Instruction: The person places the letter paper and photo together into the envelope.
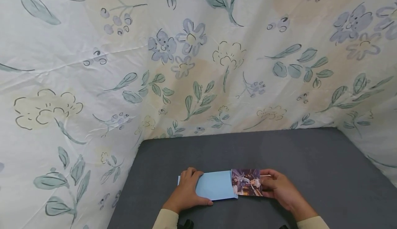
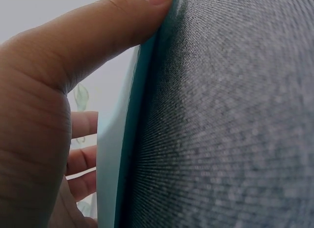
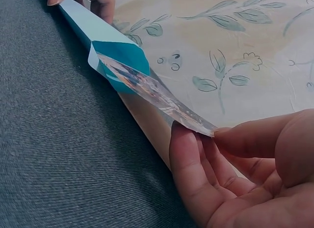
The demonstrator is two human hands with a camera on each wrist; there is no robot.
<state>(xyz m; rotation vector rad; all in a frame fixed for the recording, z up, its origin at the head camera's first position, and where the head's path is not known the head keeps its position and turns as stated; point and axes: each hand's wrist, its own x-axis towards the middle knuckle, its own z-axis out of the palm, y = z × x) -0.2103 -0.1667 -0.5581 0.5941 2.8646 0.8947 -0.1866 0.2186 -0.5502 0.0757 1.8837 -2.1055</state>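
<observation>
Head view shows a grey table [image 1: 263,149], with patterned cloth [image 1: 186,94] behind it. On the table lies a light blue envelope [image 1: 215,186], and at its right end is a card [image 1: 246,182] with a colourful printed picture.

The left hand [image 1: 187,191] lies across the envelope and grips it: the thumb is at the near edge, the other fingers are at the far edge. The left wrist view also shows this thumb against the envelope's edge. The right hand [image 1: 280,187] pinches the card by its right end, between the thumb and the fingers.

From the right wrist view, the mouth [image 3: 130,53] of the envelope stands open, with a darker blue inside. The far end of the card is at this mouth and seems to be just within it; how much is hidden there, I cannot tell. The card is slightly bent and slopes between the mouth and the right hand.

About the progress, I judge that it is only partial: the mouth is open and the card is lined up with it, but most of the card is outside. Whether the card goes in or comes out, these views do not tell. The envelope is not closed.
</observation>
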